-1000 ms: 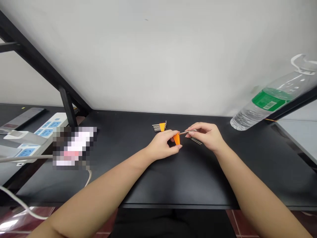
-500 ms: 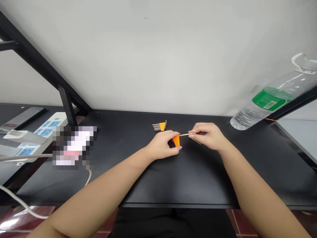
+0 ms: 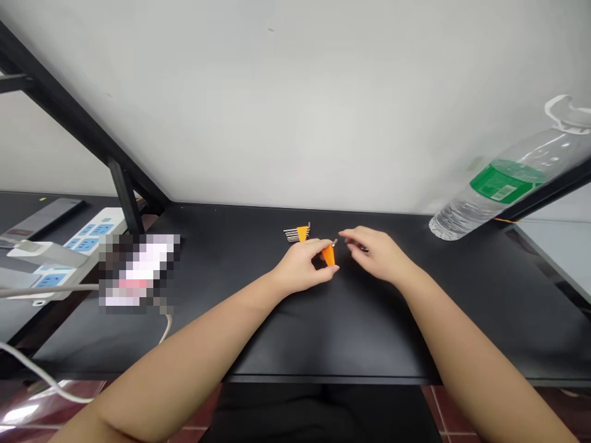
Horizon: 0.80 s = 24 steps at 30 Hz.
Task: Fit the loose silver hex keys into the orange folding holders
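Note:
My left hand (image 3: 302, 267) pinches an orange hex key holder (image 3: 329, 255) between thumb and fingers, above the black desktop. The short bent end of a hex key (image 3: 335, 243) sticks out at the top of this holder. Just to the right, my right hand (image 3: 376, 252) hovers with thumb and fingers apart, holding nothing that I can see. A bit of metal shows under its fingers, mostly hidden. Behind my left hand lies a second orange holder (image 3: 301, 233) filled with several hex keys (image 3: 292, 235).
A large clear bottle (image 3: 489, 184) with a green label stands at the right rear. On the left are a white power strip (image 3: 99, 237) with a plugged-in charger (image 3: 55, 255), a pixelated device (image 3: 143, 267) and white cables (image 3: 44, 381). A pale wall (image 3: 295, 111) rises behind the desk (image 3: 337, 338).
My right hand has let go of the hex key, which now sits in the orange holder with only its bent end showing. My left hand stays nearly still.

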Each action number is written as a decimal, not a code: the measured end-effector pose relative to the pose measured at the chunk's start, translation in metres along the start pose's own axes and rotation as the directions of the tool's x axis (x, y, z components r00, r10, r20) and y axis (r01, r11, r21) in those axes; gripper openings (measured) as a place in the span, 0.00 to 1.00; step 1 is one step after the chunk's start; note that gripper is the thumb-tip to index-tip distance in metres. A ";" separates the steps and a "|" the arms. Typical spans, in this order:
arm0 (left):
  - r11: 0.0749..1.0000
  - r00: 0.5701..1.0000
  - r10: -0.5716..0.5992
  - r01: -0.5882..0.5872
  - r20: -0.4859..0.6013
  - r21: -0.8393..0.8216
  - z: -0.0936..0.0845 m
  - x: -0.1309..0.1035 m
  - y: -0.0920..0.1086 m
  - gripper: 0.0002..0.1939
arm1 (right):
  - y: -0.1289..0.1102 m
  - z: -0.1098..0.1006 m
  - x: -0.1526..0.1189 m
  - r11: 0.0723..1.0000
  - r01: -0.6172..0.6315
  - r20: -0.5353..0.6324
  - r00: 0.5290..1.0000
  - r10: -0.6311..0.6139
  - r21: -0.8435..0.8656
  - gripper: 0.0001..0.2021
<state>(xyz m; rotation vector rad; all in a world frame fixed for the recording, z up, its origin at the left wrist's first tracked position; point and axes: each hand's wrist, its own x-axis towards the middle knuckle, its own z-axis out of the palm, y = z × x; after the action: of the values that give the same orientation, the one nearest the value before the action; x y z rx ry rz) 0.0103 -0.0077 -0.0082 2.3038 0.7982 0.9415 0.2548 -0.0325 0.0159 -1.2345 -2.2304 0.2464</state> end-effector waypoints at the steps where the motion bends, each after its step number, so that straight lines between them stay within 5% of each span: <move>1: 1.000 1.000 -0.011 0.011 -0.020 0.001 0.001 0.000 -0.001 0.17 | 0.006 -0.006 0.000 0.996 -0.052 -0.033 0.998 0.050 -0.067 0.17; 6: 0.999 0.999 -0.047 0.047 -0.021 0.014 0.001 0.000 0.000 0.13 | 0.038 -0.030 -0.004 0.922 -0.263 0.051 0.956 0.289 -0.283 0.10; 16: 0.998 0.998 -0.055 0.055 -0.014 0.011 0.001 0.001 0.000 0.11 | 0.032 -0.019 -0.003 0.915 -0.212 0.241 0.922 0.304 -0.344 0.08; 21: 0.998 0.998 -0.065 0.065 -0.019 -0.001 0.001 0.002 0.000 0.14 | 0.033 -0.016 0.001 0.937 -0.261 0.048 0.959 0.279 -0.234 0.04; 24: 0.997 0.997 -0.072 0.073 -0.035 0.011 0.001 0.002 0.001 0.16 | 0.021 -0.012 0.003 0.937 -0.292 -0.131 0.939 0.319 0.191 0.04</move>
<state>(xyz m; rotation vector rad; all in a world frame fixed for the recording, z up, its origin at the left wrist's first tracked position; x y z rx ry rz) 0.0125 -0.0071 -0.0078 2.2582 0.8980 0.9493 0.2753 -0.0200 0.0184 -1.4516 -1.8345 0.4317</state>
